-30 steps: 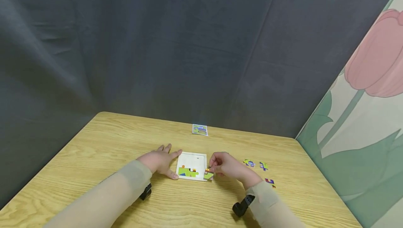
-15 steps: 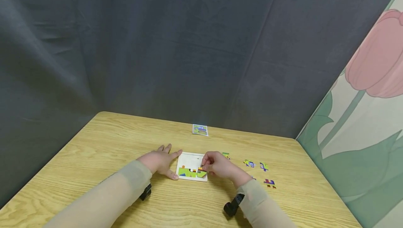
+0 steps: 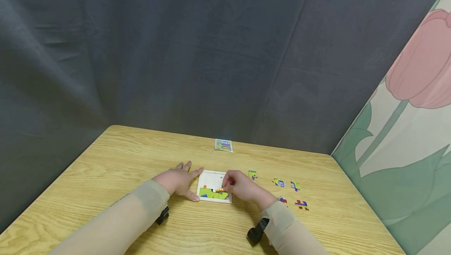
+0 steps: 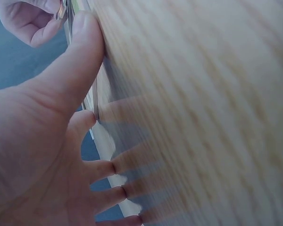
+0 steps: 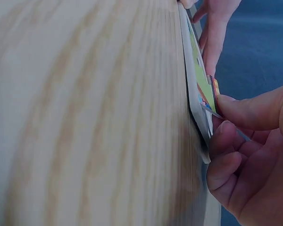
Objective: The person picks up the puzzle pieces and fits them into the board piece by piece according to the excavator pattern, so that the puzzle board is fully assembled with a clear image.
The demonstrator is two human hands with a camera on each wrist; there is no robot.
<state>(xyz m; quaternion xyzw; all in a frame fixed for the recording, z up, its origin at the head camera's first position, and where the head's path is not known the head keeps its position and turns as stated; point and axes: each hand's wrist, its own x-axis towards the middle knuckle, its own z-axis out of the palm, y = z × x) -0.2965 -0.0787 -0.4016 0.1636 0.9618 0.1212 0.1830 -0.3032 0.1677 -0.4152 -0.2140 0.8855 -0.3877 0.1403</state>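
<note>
A white square puzzle board lies on the wooden table; green pieces fill its near row. My left hand lies flat beside the board's left edge, fingers straight, thumb against the board's near left corner. My right hand pinches a small green and orange puzzle piece and holds it over the board's near right part. In the right wrist view the thumb and fingers pinch that piece against the board.
Several loose puzzle pieces lie on the table to the right of the board, one close to my right hand. A small picture card sits at the far table edge by the dark curtain. A tulip-patterned panel stands at right.
My right hand moved left with the piece, from the board's near right corner onto the board. A loose piece behind it came into view. The left hand stayed still.
</note>
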